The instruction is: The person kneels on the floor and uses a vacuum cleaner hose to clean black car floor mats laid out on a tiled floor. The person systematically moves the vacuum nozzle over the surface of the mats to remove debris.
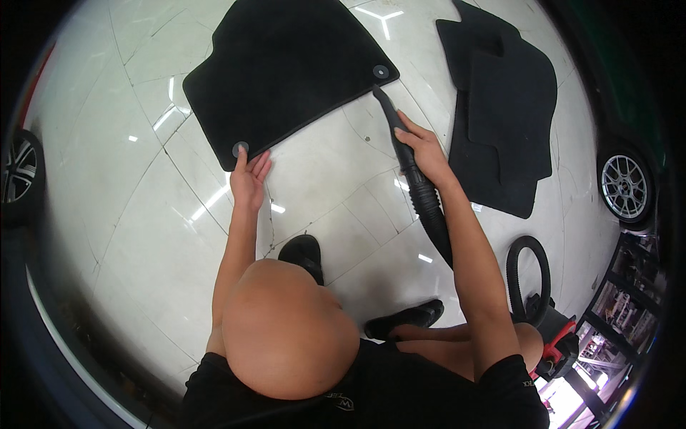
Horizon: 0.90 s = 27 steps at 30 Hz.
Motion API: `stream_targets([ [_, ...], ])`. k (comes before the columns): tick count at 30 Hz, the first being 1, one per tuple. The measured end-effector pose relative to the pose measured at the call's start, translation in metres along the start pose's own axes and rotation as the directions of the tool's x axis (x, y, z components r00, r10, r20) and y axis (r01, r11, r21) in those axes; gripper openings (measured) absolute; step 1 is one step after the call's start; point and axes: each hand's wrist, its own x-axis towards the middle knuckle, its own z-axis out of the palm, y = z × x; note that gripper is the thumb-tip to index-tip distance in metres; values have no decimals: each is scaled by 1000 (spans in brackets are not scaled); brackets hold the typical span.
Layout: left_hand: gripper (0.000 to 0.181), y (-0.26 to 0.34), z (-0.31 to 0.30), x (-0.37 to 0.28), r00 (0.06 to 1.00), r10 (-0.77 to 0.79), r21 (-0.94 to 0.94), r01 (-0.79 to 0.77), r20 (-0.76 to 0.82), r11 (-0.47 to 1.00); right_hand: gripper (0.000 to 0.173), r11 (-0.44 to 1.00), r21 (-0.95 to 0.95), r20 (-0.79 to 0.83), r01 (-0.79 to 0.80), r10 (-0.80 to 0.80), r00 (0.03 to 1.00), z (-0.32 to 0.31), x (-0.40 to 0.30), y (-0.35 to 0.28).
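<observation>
A black carpet car floor mat [289,69] lies ahead of me, with a round grey fastener ring [380,72] at its right corner. My left hand [250,179] grips the near left corner, the thumb on top by a second ring and the fingers at or under the edge. In my right hand [426,153] is a black vacuum crevice nozzle [394,120], joined to a ribbed hose [426,206]. The nozzle's tip is at the mat's near edge, close to the right ring; whether it touches cannot be told.
More black floor mats [509,118] lie overlapped to the right. A red and black vacuum cleaner [560,343] with a looped hose [528,241] stands at lower right. Car wheels show at left [21,169] and right [624,182]. The glossy tiled floor [161,257] has cracks.
</observation>
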Motion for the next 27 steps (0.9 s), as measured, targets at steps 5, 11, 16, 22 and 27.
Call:
stream_targets([
  [5, 39, -12, 7, 27, 998, 23, -148, -15, 52, 989, 57, 999, 34, 29, 33, -34, 999, 42, 4, -16],
  [11, 30, -45, 33, -10, 995, -86, 28, 85, 51, 996, 58, 999, -42, -19, 19, -20, 1000, 32, 16, -1],
  [16, 35, -54, 41, -31, 998, -57, 109, 53, 41, 993, 61, 999, -21, -34, -41, 40, 999, 36, -1, 40],
  [22, 39, -58, 31, -26, 998, -1, 62, -2, 57, 998, 63, 980, -149, 189, 132, -103, 977, 106, -34, 62],
  [27, 39, -73, 45, -36, 998, -42, 55, 39, 54, 998, 61, 999, -36, 19, -2, 3, 1000, 80, -17, 64],
])
